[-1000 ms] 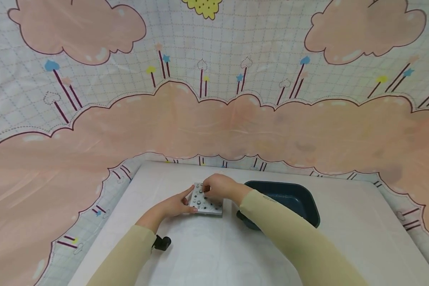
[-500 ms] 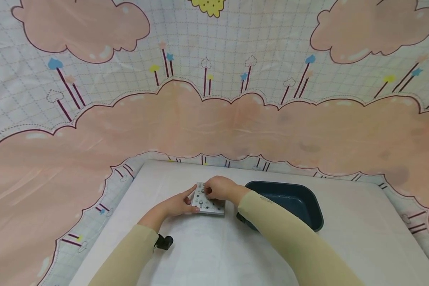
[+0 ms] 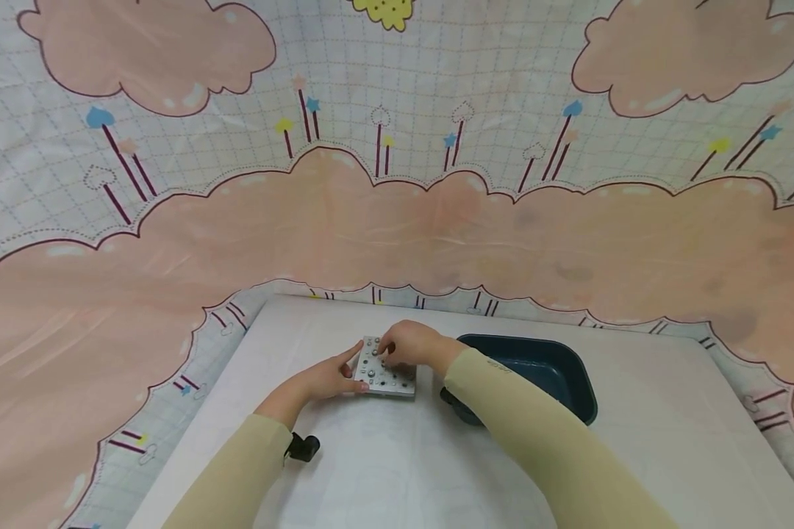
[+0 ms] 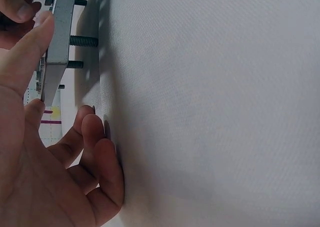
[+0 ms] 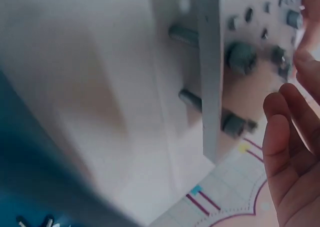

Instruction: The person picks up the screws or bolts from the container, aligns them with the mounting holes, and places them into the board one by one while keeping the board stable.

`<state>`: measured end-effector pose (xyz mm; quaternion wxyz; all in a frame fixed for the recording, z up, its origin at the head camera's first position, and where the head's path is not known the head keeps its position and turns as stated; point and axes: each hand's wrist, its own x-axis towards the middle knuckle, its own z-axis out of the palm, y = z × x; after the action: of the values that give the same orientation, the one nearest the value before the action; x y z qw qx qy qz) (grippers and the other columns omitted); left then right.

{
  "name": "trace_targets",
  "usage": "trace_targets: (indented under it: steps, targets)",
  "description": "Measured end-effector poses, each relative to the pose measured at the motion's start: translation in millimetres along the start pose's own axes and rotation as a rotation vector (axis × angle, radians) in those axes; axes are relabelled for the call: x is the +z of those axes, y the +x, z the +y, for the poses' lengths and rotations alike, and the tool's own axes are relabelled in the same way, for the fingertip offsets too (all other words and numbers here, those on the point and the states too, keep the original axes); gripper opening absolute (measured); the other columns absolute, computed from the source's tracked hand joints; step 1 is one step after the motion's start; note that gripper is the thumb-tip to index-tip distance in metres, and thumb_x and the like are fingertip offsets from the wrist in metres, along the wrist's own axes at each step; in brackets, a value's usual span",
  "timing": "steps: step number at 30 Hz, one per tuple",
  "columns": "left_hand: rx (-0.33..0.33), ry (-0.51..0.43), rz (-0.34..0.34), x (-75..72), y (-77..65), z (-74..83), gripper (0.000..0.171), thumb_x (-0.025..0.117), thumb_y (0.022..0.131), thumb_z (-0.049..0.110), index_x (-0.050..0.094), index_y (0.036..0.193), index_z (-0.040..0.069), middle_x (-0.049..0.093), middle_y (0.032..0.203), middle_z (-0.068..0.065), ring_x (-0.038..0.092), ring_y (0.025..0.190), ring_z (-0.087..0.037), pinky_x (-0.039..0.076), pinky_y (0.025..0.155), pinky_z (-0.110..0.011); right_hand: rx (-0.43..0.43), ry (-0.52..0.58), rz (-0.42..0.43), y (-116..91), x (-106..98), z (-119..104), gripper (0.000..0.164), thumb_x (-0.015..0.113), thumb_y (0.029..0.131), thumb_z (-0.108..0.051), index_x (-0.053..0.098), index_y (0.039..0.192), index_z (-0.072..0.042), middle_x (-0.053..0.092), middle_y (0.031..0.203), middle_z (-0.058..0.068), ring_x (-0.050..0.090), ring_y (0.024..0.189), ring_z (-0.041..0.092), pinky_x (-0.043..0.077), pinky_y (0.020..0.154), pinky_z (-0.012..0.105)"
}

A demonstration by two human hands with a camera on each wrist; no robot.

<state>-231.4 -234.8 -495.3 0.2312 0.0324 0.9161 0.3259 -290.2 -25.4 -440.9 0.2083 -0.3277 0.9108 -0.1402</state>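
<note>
On the white worktop (image 3: 397, 470), near its middle, lay a square grey metal plate (image 3: 385, 369) with many holes and screws in it. Dark threaded bolts (image 4: 83, 40) passed through this plate and stuck out from its underside, so the plate stood a little above the cloth. The left hand (image 3: 327, 378) was at the left edge of the plate and pinched that edge between the thumb and the forefinger, while its other fingers (image 4: 102, 154) were curled and rested on the worktop. The right hand (image 3: 410, 344) was over the far part of the plate, with its fingertips curled down onto the screw heads; what exactly it gripped, I could not tell. Just to the right of the plate stood a dark blue plastic tray (image 3: 556, 371), partly hidden by the right sleeve. Behind the plate hung a pink cloud-pattern cloth (image 3: 437, 220).
</note>
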Motion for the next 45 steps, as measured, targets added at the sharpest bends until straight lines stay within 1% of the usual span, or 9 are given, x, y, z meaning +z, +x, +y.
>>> trace_targets:
  steps: [5,9,13,18,24,28,31,38,45]
  targets:
    - [-0.008,0.008,-0.006,0.5,0.2,0.4,0.100,0.078,0.081,0.050,0.018,0.159,0.033,0.053,0.104,-0.004,0.049,0.096,-0.022,0.038,0.086,-0.044,-0.014,0.057,0.035,-9.6,-13.2,8.4,0.025,0.072,0.092,-0.021,0.075,0.117,-0.018,0.064,0.092,-0.008,0.056,0.081,0.010,0.048,0.072,0.026]
    - [-0.008,0.008,-0.018,1.3,0.9,0.2,0.101,0.078,0.081,0.051,0.017,0.160,0.033,0.053,0.105,-0.004,0.050,0.097,-0.023,0.038,0.088,-0.044,-0.041,0.047,0.064,-21.4,-22.0,20.7,0.026,0.071,0.093,-0.023,0.074,0.119,-0.018,0.065,0.094,-0.008,0.056,0.082,0.010,0.048,0.073,0.027]
    - [-0.002,0.018,-0.016,0.9,2.0,0.9,0.102,0.079,0.081,0.049,0.016,0.160,0.033,0.053,0.106,-0.004,0.050,0.096,-0.022,0.039,0.088,-0.044,-0.034,0.042,0.092,-41.2,-31.5,34.8,0.027,0.071,0.093,-0.024,0.074,0.119,-0.017,0.064,0.094,-0.007,0.057,0.082,0.011,0.048,0.072,0.031]
    - [0.015,0.041,-0.005,-2.1,1.6,4.9,0.103,0.080,0.081,0.046,0.017,0.160,0.028,0.054,0.106,-0.005,0.051,0.094,-0.022,0.041,0.087,-0.044,-0.032,0.012,0.123,-70.6,-36.4,64.6,0.025,0.072,0.093,-0.026,0.075,0.116,-0.019,0.064,0.093,-0.007,0.057,0.081,0.009,0.049,0.072,0.029]
    - [0.030,0.047,0.003,-4.0,3.5,5.4,0.109,0.082,0.079,0.044,0.013,0.161,0.025,0.055,0.100,-0.005,0.051,0.089,-0.020,0.041,0.083,-0.041,-0.082,0.000,0.143,-104.9,-31.9,108.3,0.021,0.072,0.092,-0.020,0.077,0.111,-0.013,0.068,0.098,-0.005,0.063,0.087,0.009,0.051,0.077,0.029]
    - [0.052,0.046,-0.002,-4.0,5.7,1.6,0.112,0.082,0.078,0.045,0.010,0.161,0.025,0.054,0.096,-0.004,0.050,0.086,-0.019,0.039,0.081,-0.039,-0.132,-0.057,0.142,-119.2,-27.3,130.1,0.019,0.073,0.091,-0.017,0.078,0.107,-0.009,0.070,0.096,-0.004,0.064,0.086,0.009,0.052,0.076,0.029]
    - [0.063,0.039,-0.012,-3.6,7.5,-2.6,0.111,0.082,0.078,0.048,0.011,0.161,0.025,0.053,0.095,-0.004,0.049,0.086,-0.019,0.038,0.082,-0.039,-0.144,-0.097,0.131,-124.8,-25.8,139.3,0.018,0.075,0.089,-0.016,0.078,0.105,-0.008,0.071,0.095,-0.003,0.064,0.084,0.009,0.052,0.076,0.030]
    - [0.077,0.011,-0.022,-4.6,7.3,-6.6,0.109,0.082,0.078,0.047,0.013,0.161,0.027,0.052,0.096,-0.004,0.048,0.085,-0.019,0.037,0.081,-0.039,-0.091,-0.136,0.091,-121.3,-18.0,150.3,0.018,0.074,0.090,-0.016,0.077,0.106,-0.010,0.069,0.093,-0.005,0.059,0.080,0.007,0.051,0.077,0.032]
    - [0.066,-0.029,-0.027,-4.1,5.4,-2.5,0.109,0.082,0.078,0.047,0.014,0.160,0.030,0.051,0.097,-0.005,0.048,0.087,-0.019,0.037,0.083,-0.040,-0.154,-0.277,0.075,-114.2,-4.3,159.8,0.020,0.075,0.088,-0.015,0.075,0.107,-0.010,0.069,0.091,-0.003,0.061,0.080,0.012,0.052,0.077,0.035]
